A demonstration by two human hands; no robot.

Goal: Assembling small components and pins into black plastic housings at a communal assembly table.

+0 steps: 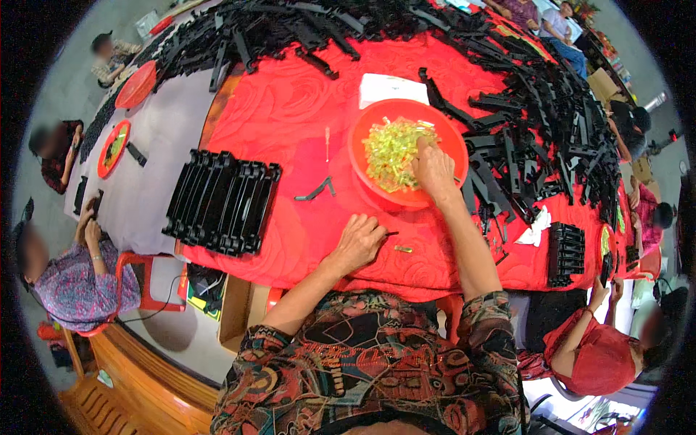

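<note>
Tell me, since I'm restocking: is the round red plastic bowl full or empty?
Partly full: the round red plastic bowl holds a heap of small yellow-green pieces, bare red around it. The right hand reaches in.

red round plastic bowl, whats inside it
The red round plastic bowl holds a heap of small yellow-green translucent pieces. The right hand reaches into the heap, covering some pieces; the bowl's bottom beneath them is hidden.

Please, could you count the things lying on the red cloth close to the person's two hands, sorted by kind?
Red bowl holding yellow-green small pieces, right hand in it: 1
White paper sheet: 1
Single black bent part: 1
Stacked row of black parts: 1
Small brass-coloured piece near left hand: 1
Total: 5
</note>
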